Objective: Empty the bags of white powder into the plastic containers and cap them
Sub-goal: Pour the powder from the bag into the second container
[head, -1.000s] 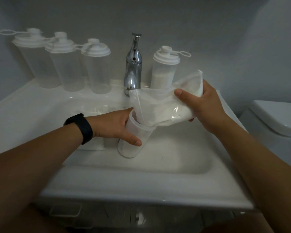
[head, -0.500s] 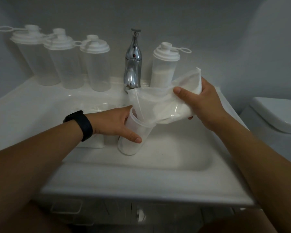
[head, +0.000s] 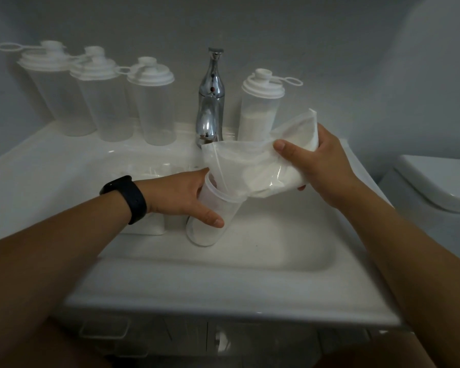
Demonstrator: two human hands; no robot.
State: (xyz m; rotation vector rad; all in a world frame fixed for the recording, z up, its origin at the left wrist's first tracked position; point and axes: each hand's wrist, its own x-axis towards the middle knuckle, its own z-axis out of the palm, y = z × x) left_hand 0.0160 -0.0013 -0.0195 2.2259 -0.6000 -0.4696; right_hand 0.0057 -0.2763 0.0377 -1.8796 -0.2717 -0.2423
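Tilting bag (head: 260, 171) mouth into container (head: 213, 219) rim; basin (head: 290, 251) room right.

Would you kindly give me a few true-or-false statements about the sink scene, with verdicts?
1. The left hand grips the open container. True.
2. The right hand holds a lid. False: it grips the bag of powder.
3. The bag's mouth sits in the open container. True.
4. The capped container right of the faucet is empty. False: it holds white powder.
5. Three capped containers stand left of the faucet. True.
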